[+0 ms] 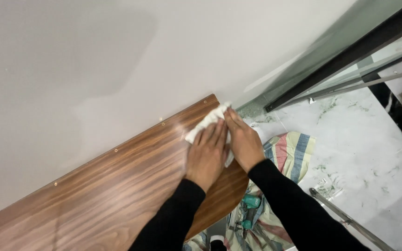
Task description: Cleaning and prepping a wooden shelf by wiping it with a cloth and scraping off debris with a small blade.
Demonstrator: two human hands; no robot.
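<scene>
Two black sleeves come up from the bottom edge, nearest the camera, and end in bare hands laid side by side on a dark walnut-grain wooden surface (94, 195). The left hand (206, 151) lies flat, fingers together and stretched out, pressing down on a crumpled white cloth (206, 122). The right hand (243, 139) touches the left along its side; its fingertips press on the cloth's upper end near the surface's far corner, fingers straight, not curled round it.

Below the surface's rounded end a striped fabric sheet in blue, red and cream (290, 151) lies bunched on the floor, with small teal-green tools (251, 202) resting in its folds. A thin metal rod (345, 217) lies slantwise on the pale, dusty floor (368, 153), which is strewn with scraps. A black-framed glass partition (350, 51) runs off to the upper right.

The cloth is rumpled, white, partly hidden under both hands, and reaches almost to the corner where the surface meets the plain white wall (117, 56). Small brass screw heads dot the surface's back edge along that wall. To the left the wood runs long and bare; to the right it ends just past the right hand
</scene>
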